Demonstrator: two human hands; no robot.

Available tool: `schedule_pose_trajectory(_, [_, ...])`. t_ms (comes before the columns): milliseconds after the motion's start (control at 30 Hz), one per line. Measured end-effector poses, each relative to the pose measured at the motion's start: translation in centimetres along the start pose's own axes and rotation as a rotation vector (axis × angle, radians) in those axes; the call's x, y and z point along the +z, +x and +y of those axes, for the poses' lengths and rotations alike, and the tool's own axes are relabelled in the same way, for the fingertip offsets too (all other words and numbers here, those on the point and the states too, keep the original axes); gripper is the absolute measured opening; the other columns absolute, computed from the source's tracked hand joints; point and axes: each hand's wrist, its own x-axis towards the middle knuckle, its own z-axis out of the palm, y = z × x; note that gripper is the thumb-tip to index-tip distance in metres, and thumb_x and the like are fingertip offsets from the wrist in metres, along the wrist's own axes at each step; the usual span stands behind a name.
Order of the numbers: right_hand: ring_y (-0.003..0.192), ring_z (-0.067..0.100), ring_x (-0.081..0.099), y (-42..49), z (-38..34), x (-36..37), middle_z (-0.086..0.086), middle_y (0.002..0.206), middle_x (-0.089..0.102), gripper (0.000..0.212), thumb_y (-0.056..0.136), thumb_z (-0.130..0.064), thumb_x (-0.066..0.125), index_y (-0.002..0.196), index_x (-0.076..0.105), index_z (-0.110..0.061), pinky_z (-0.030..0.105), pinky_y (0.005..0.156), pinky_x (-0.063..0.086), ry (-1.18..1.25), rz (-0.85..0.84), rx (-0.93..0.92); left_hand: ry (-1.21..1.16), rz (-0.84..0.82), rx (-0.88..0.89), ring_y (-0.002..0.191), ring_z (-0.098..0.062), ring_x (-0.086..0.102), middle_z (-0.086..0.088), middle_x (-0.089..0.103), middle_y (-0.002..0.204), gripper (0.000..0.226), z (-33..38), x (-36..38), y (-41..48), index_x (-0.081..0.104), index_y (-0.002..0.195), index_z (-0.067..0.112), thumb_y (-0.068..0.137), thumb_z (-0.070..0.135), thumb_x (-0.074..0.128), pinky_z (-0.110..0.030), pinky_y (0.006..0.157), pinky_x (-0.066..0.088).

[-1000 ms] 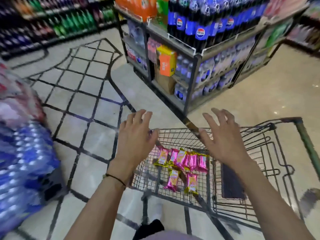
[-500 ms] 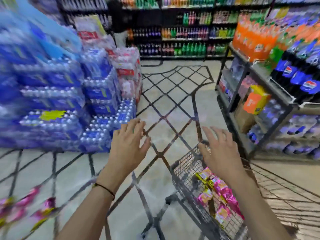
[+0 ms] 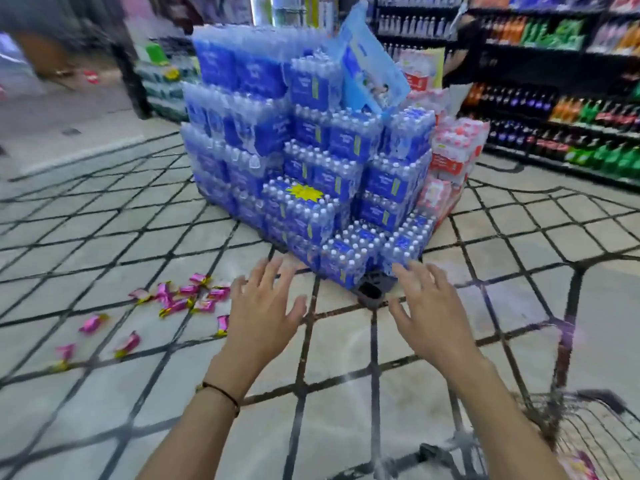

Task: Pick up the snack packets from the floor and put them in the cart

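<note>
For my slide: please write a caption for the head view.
Open left hand and right hand above the floor; pink snack packets lie scattered at left, cart at lower right.

View swung left since 1.0 s ago: cart [image 3: 585,424] shifted to the lower right corner, water-bottle stack [image 3: 311,168] brought to centre, scattered snack packets [image 3: 180,301] now exposed on the floor [image 3: 104,237] at left.

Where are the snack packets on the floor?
Head view: the pink snack packets lie scattered on the tiled floor, left of the left hand, in front of the stacked water-bottle packs.
</note>
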Motion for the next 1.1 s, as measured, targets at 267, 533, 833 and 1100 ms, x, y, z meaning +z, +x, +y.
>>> schedule_pose_trajectory(267, [0.134,0.036,0.041,8.8,-20.5,6.0,0.007,0.148,0.048,0.051,0.098,-0.045,0.044,0.143,0.048,-0.021,0.053,0.096,0.049,0.024,-0.061,-0.29,0.122,0.039,-0.287,0.134,-0.034,0.051,-0.007,0.055,0.146,0.054,-19.3,-3.2,-4.1,0.062,0.129,0.019,0.089,0.051,0.045,-0.057,0.099,0.045])
schedule_pose_trajectory(533, [0.14,0.032,0.036,13.0,-36.2,11.1,0.004,0.154,0.042,0.053,0.101,-0.048,0.043,0.148,0.042,-0.025,0.052,0.102,0.045,0.112,-0.146,-0.467,0.214,0.019,-0.488,0.138,-0.03,0.047,-0.004,0.053,0.148,0.054,-33.9,-5.7,-8.5,0.058,0.135,0.022,0.09,0.051,0.049,-0.053,0.101,0.043])
schedule_pose_trajectory(833, [0.135,0.028,0.039,19.8,-48.0,18.3,-0.002,0.151,0.043,0.049,0.1,-0.047,0.044,0.145,0.044,-0.029,0.047,0.094,0.048,0.138,-0.247,-0.645,0.24,-0.025,-0.704,0.136,-0.031,0.048,-0.004,0.054,0.147,0.053,-45.1,-3.7,-8.2,0.06,0.128,0.021,0.089,0.051,0.041,-0.053,0.099,0.046])
schedule_pose_trajectory(1100, [0.131,0.032,0.043,31.4,-57.9,28.1,0.001,0.15,0.046,0.053,0.099,-0.045,0.048,0.149,0.042,-0.026,0.05,0.092,0.05,0.155,-0.328,-0.691,0.307,-0.141,-0.823,0.136,-0.029,0.048,-0.003,0.054,0.145,0.056,-58.3,0.3,-2.1,0.058,0.133,0.023,0.092,0.053,0.035,-0.051,0.097,0.047])
